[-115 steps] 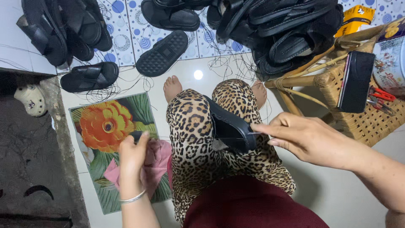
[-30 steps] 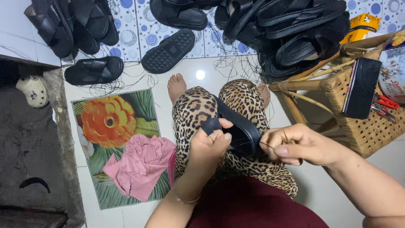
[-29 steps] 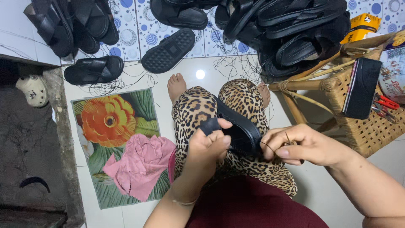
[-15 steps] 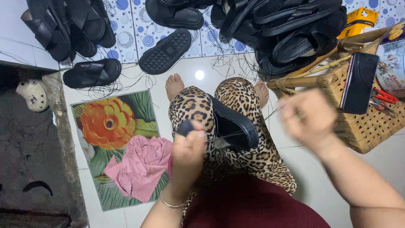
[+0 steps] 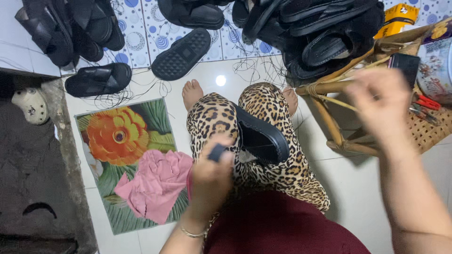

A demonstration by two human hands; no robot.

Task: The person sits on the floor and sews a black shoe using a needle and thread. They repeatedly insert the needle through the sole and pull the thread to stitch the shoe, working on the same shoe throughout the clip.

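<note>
Your left hand (image 5: 212,171) sits closest to you, over your lap, fingers curled shut on the near end of a black sandal (image 5: 259,136); a dark bit of its strap pokes out between thumb and fingers. The sandal lies tilted across your leopard-print trousers (image 5: 282,174), running away from that hand toward your right knee.

Your right hand (image 5: 381,106) is raised well apart from the sandal, out to the right and farther from you. It is blurred, so you cannot tell how far its fingers are closed or whether they pinch anything; no thread or needle can be made out in it.

Just left of your left hand lies a crumpled pink cloth (image 5: 157,183) on a flower-print mat (image 5: 117,141). Beyond your right hand stands a rattan stool (image 5: 339,108), with a dark phone (image 5: 404,66) and red-handled pliers (image 5: 426,101) on the wicker surface behind it.

Farther out, past your bare feet, loose black threads (image 5: 256,70) trail over the tile, and a pile of black sandals (image 5: 320,28) fills the far edge, with more sandals (image 5: 61,28) at far left.

Judging by this, the sandal in your lap is mid-work rather than finished: it is not yet set aside. How much remains on it cannot be read here.
</note>
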